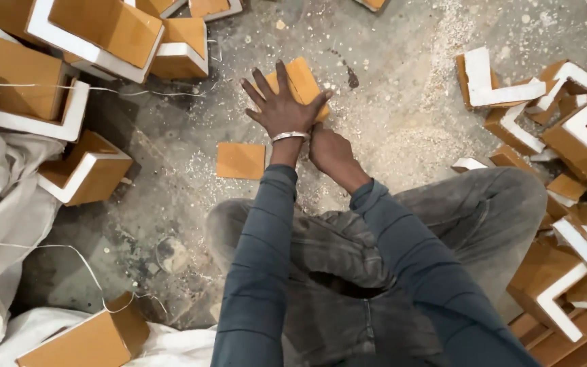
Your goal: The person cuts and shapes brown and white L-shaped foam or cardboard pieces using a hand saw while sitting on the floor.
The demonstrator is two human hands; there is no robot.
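Far centre of the dusty floor: flat orange-brown wooden block (300, 83), lying under the spread palm.
Left hand (281, 105): fingers splayed apart, pressing down on the block; silver bangle (289, 136) at the wrist.
Right hand (329, 151): curled shut just beside the left wrist; whether it holds anything, I cannot tell.
Step in hand: block pinned flat, by my judgement.
Near left of hands: square orange-brown tile (240, 161) on the sawdust.
Both sides: heaps of white-edged L-shaped wooden pieces (582, 139).

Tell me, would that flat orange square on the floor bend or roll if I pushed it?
The flat orange square looks like a stiff cut board, so it probably would not bend. Lying flat with straight edges, it should slide, not roll. The sawdust scattered about might let it slip easily.
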